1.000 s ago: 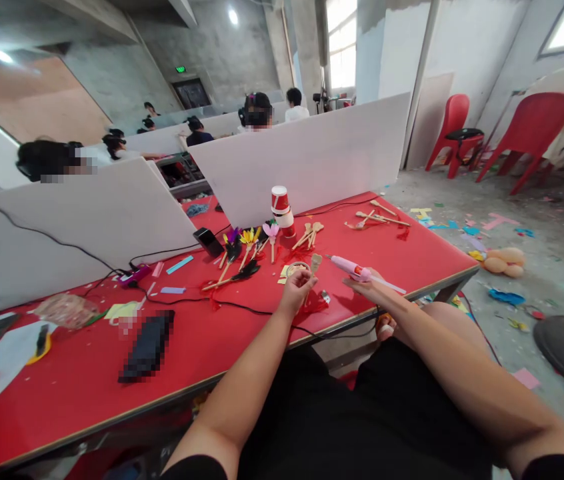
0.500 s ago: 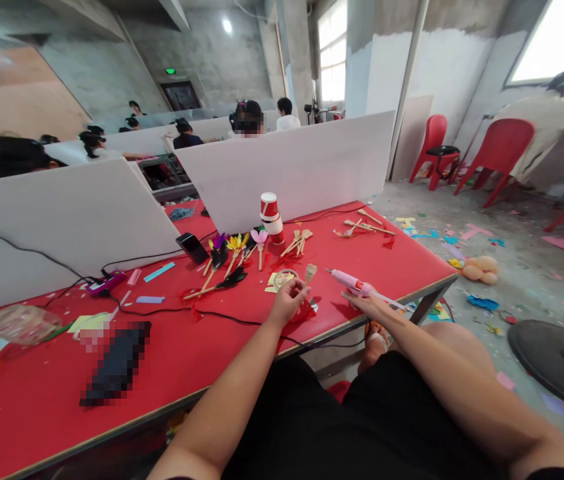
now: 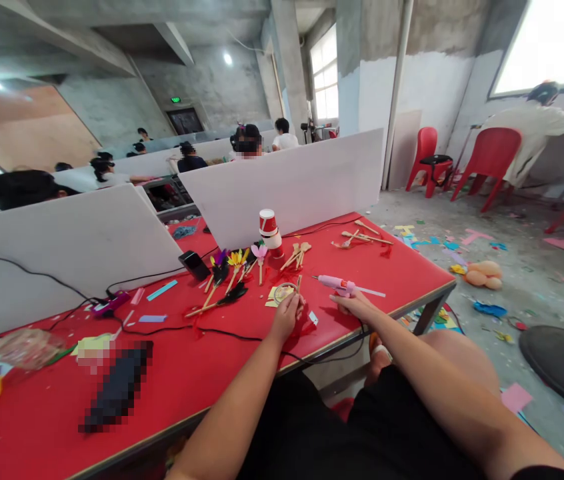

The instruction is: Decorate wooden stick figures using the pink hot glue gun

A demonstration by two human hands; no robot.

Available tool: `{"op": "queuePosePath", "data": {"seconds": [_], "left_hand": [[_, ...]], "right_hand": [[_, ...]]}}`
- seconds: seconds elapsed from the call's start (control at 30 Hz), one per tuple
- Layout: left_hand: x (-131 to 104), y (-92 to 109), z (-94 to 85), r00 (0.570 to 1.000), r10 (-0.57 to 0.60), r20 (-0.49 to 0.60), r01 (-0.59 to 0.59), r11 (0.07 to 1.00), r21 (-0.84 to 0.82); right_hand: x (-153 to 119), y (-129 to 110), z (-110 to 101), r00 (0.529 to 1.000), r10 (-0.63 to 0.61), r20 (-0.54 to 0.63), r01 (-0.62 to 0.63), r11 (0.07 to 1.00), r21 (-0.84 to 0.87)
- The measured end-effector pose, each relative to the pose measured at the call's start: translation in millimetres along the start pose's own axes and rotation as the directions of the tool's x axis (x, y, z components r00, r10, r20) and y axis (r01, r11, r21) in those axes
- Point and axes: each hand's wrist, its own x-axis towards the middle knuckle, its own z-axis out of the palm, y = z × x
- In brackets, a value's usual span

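My left hand (image 3: 288, 316) pinches a small wooden stick (image 3: 299, 283), which stands upright and shows its narrow side. Red strands hang by the fingers, and a small white tag (image 3: 313, 319) lies close by. In my right hand (image 3: 355, 305) is a pink hot glue gun (image 3: 338, 285); its nozzle points left toward the stick, apart from it. A clear glue stick juts out of its rear. Just beyond my left hand, a tape roll (image 3: 286, 291) lies on yellow paper. Several similar wooden sticks with red tassels (image 3: 298, 256) lie farther back.
Feathered sticks with yellow and pink petals (image 3: 236, 260) lie left of stacked paper cups (image 3: 269, 227). More sticks (image 3: 365, 236) are at the far right. A black cable (image 3: 232, 335) crosses the red table (image 3: 187, 373). White boards (image 3: 292, 187) stand behind; people sit beyond.
The stick in my left hand has turned from its broad face to its narrow side. The glue gun has come a little left, and the camera view has tilted up slightly.
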Motion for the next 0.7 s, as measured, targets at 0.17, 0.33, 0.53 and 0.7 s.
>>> {"op": "queuePosePath", "data": {"seconds": [0.17, 0.33, 0.53, 0.7], "left_hand": [[1, -1, -3.0, 1.000, -0.007, 0.019, 0.007, 1.000, -0.022], [2, -1, -5.0, 1.000, -0.009, 0.012, 0.009, 1.000, 0.003], [-2, 6, -5.0, 1.000, -0.005, 0.024, 0.004, 0.998, 0.056], [-4, 9, -4.0, 0.999, -0.009, 0.041, 0.005, 0.996, 0.094]], "right_hand": [[-4, 2, 1, 1.000, -0.010, -0.020, 0.010, 1.000, 0.005], [-5, -5, 6, 1.000, -0.021, -0.015, 0.021, 1.000, -0.012], [-9, -13, 10, 0.999, -0.019, -0.043, 0.018, 0.999, -0.027], [-18, -18, 2, 0.998, -0.003, -0.060, 0.002, 1.000, -0.019]]}}
